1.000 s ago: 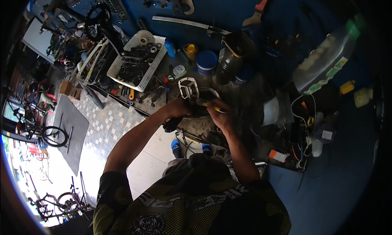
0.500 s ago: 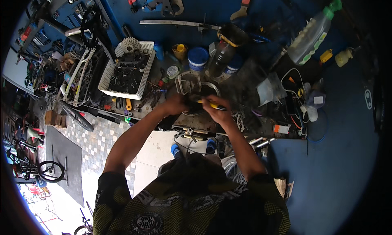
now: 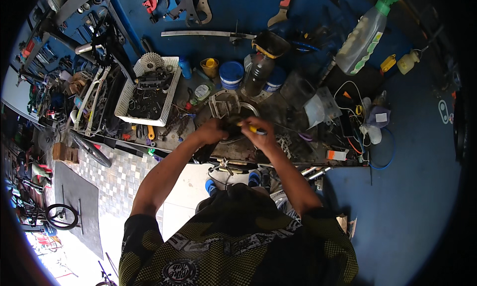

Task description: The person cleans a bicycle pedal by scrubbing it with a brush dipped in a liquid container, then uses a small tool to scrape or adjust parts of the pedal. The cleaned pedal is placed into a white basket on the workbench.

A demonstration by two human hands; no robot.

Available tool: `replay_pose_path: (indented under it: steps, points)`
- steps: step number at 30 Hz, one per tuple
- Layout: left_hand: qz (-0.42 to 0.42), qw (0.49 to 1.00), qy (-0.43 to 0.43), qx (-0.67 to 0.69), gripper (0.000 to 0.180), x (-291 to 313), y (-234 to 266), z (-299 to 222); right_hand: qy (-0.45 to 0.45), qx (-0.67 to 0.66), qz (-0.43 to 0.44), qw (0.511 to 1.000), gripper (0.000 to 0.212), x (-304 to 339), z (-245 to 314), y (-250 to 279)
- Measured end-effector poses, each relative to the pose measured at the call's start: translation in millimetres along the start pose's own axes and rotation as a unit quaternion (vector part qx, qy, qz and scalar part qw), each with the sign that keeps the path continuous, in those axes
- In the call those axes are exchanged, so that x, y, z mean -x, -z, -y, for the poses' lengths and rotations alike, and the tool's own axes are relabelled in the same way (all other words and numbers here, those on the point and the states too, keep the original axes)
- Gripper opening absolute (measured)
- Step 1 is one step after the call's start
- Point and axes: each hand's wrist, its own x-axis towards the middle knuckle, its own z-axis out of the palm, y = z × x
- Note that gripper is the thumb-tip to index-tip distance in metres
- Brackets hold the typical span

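At the front of the workbench (image 3: 310, 154), my right hand (image 3: 260, 137) is closed around a hand tool with a yellow-and-black handle (image 3: 258, 131). The tool's working end points left and is lost against dark shapes. My left hand (image 3: 211, 132) is closed on a dark part (image 3: 232, 131), whose kind I cannot make out. Both hands are close together, with the tool's tip at or beside the part. Just beyond them lie a round metal rim (image 3: 254, 108) and a flat metal frame-like piece (image 3: 218, 104).
A white basket (image 3: 171, 89) of bicycle parts stands left on the bench. Blue-and-white tubs (image 3: 231, 76), a dark bottle (image 3: 258, 74) and a yellow cup (image 3: 209, 67) line the back. Cables and a white-and-orange box (image 3: 337, 155) lie right. A green-topped spray bottle (image 3: 365, 35) hangs above.
The view has shifted slightly, so the bench appears a little left and lower. Both hands keep their grip, and the tool stays near the dark part.
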Motion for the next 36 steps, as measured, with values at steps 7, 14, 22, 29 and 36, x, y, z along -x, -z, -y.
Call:
replay_pose_path:
  steps: [7,14,22,29,36]
  points:
    - [-0.011,0.999,-0.008,0.044,0.054,2,-4,-6,0.087,-0.014,-0.003,0.996,0.013,-3,-6,6]
    - [-0.010,0.997,0.023,0.071,0.051,3,-3,-4,0.032,-0.049,0.019,0.998,0.012,-7,-4,7]
    - [0.003,0.992,0.049,0.113,0.064,9,1,-2,0.049,0.010,-0.002,0.999,0.014,-11,-26,12]
    - [-0.042,0.988,-0.010,0.151,0.069,21,8,-10,0.022,0.067,0.052,0.996,0.016,3,-52,15]
    - [-0.009,0.959,0.007,0.282,0.068,27,5,-10,-0.055,0.040,0.034,0.997,0.020,-2,-72,16]
